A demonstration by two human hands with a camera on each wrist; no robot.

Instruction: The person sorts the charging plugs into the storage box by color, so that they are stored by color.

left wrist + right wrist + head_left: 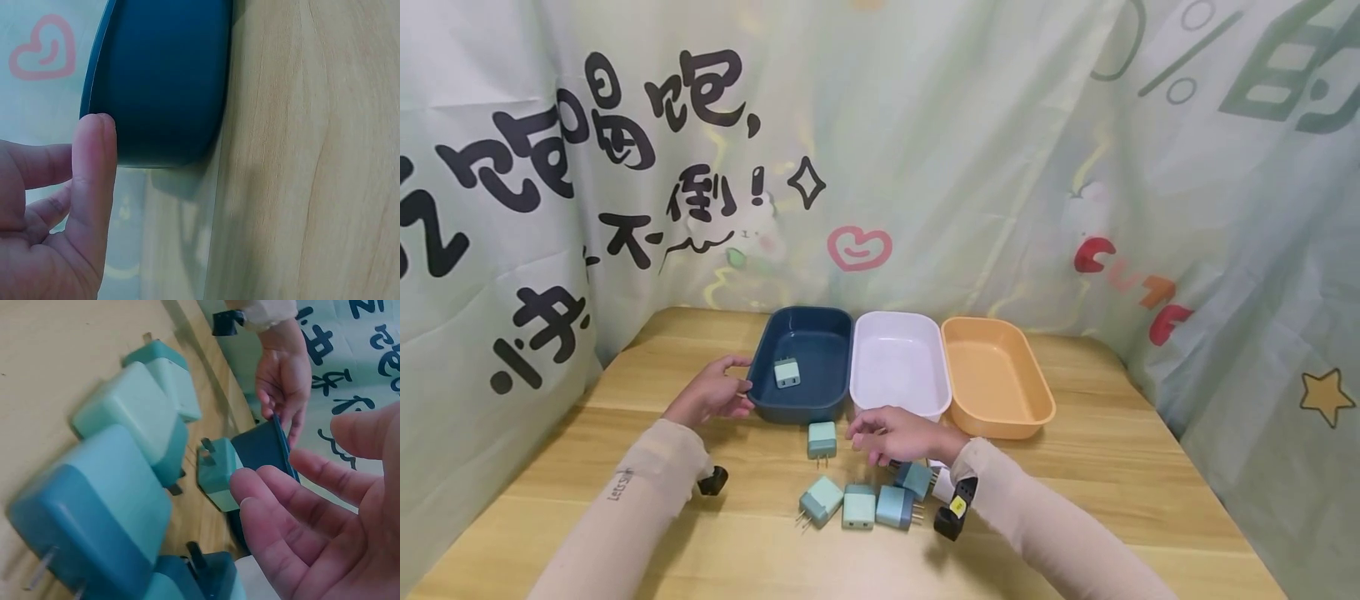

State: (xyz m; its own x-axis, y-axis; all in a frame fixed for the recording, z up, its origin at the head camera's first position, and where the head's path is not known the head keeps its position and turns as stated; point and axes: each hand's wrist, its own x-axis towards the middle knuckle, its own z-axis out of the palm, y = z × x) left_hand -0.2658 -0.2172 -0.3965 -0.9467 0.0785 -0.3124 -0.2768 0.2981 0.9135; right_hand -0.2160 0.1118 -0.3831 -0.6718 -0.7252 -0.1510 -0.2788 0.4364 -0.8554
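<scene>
My left hand (pixel 718 392) is at the left side of a dark blue tray (pixel 805 414), its thumb touching the tray near the rim in the left wrist view. Inside that tray lies a pale green USB charger plug (pixel 787 373). My right hand (pixel 895 435), holding nothing, hovers in front of the white tray with fingers loosely bent. Just left of it, a green charger plug (pixel 822 439) lies with its prongs toward me. Several more plugs lie below, including a two-tone green one (pixel 859 507) and a blue one (pixel 897 507). A white item (pixel 944 485) is partly hidden by the right wrist.
A white tray (pixel 901 321) and an orange tray (pixel 1000 429) stand side by side to the right of the dark blue one. Behind the wooden table (pixel 1120 483) hangs a printed curtain (pixel 955 167). Each wrist wears a black strap-on camera.
</scene>
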